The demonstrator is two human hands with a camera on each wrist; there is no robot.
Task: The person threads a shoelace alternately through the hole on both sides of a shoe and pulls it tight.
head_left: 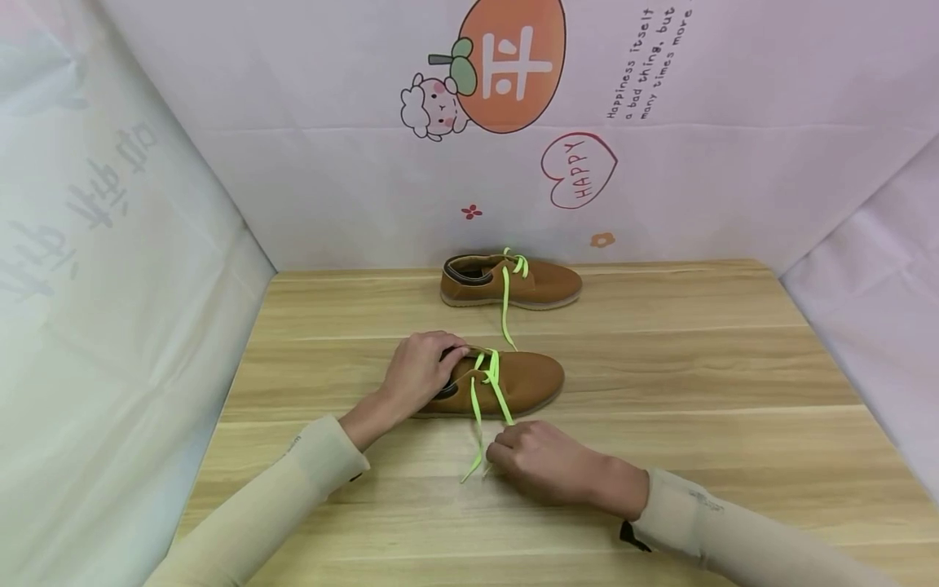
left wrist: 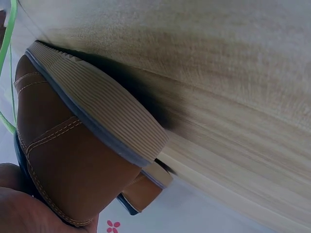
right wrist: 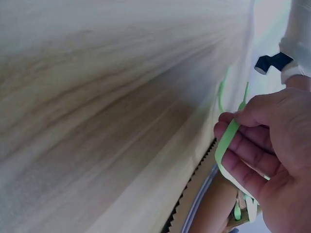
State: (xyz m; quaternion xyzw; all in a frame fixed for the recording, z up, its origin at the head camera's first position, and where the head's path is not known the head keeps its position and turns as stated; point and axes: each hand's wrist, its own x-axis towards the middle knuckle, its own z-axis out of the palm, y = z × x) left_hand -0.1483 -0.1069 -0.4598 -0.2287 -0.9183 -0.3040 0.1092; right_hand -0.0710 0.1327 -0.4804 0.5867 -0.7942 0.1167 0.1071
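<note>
A brown shoe (head_left: 530, 379) with neon-green laces lies in front of me, toe pointing right. My left hand (head_left: 421, 371) grips it at the opening near the heel; in the left wrist view its ribbed sole (left wrist: 102, 99) shows, partly raised off the wood. My right hand (head_left: 546, 463) is at the near side of the shoe. In the right wrist view, its thumb and fingers pinch one green lace (right wrist: 224, 145), which runs taut to the eyelets. The other lace end (head_left: 477, 424) hangs loose over the shoe's side onto the table.
A second brown shoe (head_left: 546, 284) with green laces stands at the table's back edge, one lace trailing toward me. The wood-grain table (head_left: 697, 367) is bounded by a printed white cloth (head_left: 352, 187) behind and white cloth at both sides.
</note>
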